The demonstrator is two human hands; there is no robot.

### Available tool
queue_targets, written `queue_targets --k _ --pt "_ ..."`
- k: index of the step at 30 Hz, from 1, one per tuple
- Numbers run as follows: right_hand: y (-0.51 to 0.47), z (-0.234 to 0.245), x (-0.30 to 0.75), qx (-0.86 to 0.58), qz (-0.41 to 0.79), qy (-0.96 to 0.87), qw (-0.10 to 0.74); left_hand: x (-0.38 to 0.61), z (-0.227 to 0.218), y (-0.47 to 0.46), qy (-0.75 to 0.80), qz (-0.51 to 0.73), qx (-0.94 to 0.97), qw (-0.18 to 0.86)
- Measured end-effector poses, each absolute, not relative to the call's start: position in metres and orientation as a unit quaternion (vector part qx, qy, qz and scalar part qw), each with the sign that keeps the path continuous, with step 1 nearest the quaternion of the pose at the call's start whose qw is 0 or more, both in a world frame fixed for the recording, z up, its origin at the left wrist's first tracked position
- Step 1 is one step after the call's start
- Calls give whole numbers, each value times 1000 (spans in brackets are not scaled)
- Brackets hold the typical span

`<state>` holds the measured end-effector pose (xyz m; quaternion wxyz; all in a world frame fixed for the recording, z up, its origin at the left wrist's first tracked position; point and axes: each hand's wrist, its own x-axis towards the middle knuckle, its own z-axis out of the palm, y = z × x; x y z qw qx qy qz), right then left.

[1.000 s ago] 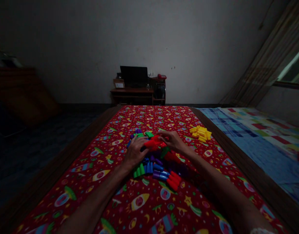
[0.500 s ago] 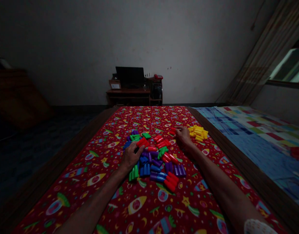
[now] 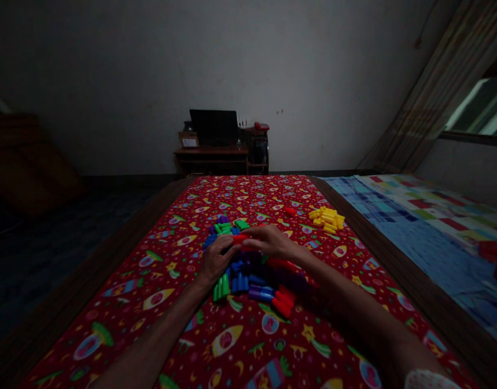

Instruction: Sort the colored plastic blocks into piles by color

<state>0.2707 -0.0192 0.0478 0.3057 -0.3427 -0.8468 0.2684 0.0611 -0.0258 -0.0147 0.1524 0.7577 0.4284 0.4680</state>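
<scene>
My left hand (image 3: pixel 216 260) is closed on a red plastic block (image 3: pixel 239 239) above the left part of a mixed pile. My right hand (image 3: pixel 268 241) reaches across the pile to the same red block, its fingers curled at the block's right end; whether they grip it is hidden. Around the hands lie green blocks (image 3: pixel 221 288), blue blocks (image 3: pixel 240 282), purple ones and more red blocks (image 3: pixel 284 301). My right hand and forearm cover part of the pile. A single red block (image 3: pixel 290 211) lies apart, near a heap of yellow blocks (image 3: pixel 327 219).
The blocks lie on a red patterned cloth (image 3: pixel 227 340) with a dark wooden border (image 3: pixel 138 237). To the right is a bed with a blue checked sheet (image 3: pixel 378 232). A desk (image 3: pixel 211 152) with a black monitor (image 3: pixel 213 127) stands by the far wall.
My right hand has let go of a red block near the yellow heap and moved left to the red block at my left hand. My left hand has stayed almost in place.
</scene>
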Motion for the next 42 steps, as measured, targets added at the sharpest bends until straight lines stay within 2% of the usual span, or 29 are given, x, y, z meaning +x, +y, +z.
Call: queue_targets --k 3,9,15,18,20,25,27,29,35,42 --pt "-29 47 260 -337 191 -878 282 63 -12 -28 422 470 759 157" --pt "20 34 306 -491 135 -772 380 67 -1 -36 463 451 746 161" --pt "55 11 351 -596 76 -705 376 68 1 -38 464 444 751 155" --pt "50 11 348 -586 14 -719 374 68 1 -38 462 440 755 154" --pt "43 15 336 -552 9 -759 344 68 1 -38 461 436 758 152" --pt "25 15 297 -416 87 -877 225 66 0 -37 460 432 761 151" --pt "24 12 290 -397 109 -888 202 66 -1 -37 460 431 762 151" --pt "26 10 292 -400 115 -885 209 65 -3 -36 459 430 763 150" --pt "46 11 327 -443 37 -836 321 66 -3 -35 456 427 767 146" --pt "54 10 349 -493 -3 -812 312 66 -3 -35 451 426 772 141"
